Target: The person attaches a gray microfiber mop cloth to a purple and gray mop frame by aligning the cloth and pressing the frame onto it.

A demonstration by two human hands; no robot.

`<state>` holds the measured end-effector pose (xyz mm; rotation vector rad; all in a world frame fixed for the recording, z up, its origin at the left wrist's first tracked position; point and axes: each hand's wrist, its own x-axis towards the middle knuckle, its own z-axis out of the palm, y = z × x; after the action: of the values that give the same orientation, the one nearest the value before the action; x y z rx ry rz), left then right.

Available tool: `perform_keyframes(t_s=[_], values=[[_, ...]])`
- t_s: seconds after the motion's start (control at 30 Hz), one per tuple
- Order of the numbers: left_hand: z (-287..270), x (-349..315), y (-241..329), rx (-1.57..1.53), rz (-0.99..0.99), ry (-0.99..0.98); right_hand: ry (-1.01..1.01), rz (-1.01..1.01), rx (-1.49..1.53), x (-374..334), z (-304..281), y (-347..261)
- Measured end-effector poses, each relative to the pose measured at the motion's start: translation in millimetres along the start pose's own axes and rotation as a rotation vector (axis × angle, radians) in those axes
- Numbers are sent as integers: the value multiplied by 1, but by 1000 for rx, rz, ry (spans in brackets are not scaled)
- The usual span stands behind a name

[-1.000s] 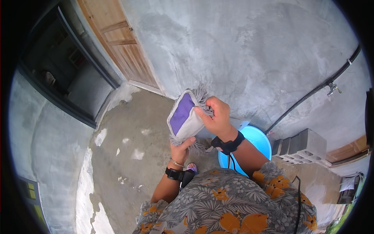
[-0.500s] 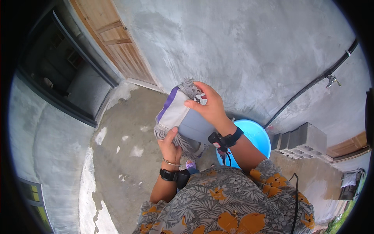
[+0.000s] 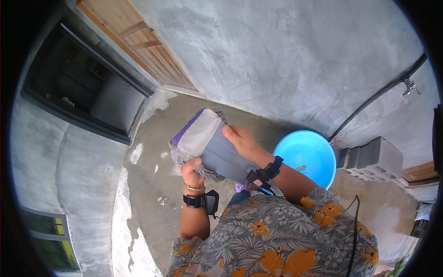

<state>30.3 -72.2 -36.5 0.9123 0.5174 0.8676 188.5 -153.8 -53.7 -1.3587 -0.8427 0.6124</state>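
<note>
Both hands hold a flat mop head (image 3: 222, 159) in front of me, a grey plate with a fringed cloth pad under it. A light grey pocket with a purple edge, part of the mop pad (image 3: 199, 134), covers the plate's far end, and grey yarn fringe hangs out along the sides. My left hand (image 3: 191, 173) is closed on the near left side, thumb on top by the pocket's edge. On the right side, my right hand (image 3: 243, 147) grips the plate and pad, with its thumb on top and its other fingers hidden underneath.
A light blue basin (image 3: 307, 154) stands on the wet concrete floor to my right. Hollow concrete blocks (image 3: 374, 159) are stacked beyond it. A tap (image 3: 410, 87) on a black pipe runs along the wall. A wooden door (image 3: 147, 44) and a dark doorway (image 3: 87, 78) lie ahead left.
My right hand has moved from the pad's far fringed corner back to the side of the plate. The mop head has shifted slightly left and nearer, and the view has turned a little.
</note>
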Motion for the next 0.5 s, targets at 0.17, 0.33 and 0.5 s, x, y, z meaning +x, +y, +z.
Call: perform_keyframes(t_s=[0.17,0.33,0.5], values=[[-8,17,7,-28,21,-199,-129,89,144,8,3,12],[-25,25,6,-130,-10,-86,-90,-56,185,19,0,-2],[-26,24,8,-147,-2,-53,-218,-117,700,34,-4,-19]])
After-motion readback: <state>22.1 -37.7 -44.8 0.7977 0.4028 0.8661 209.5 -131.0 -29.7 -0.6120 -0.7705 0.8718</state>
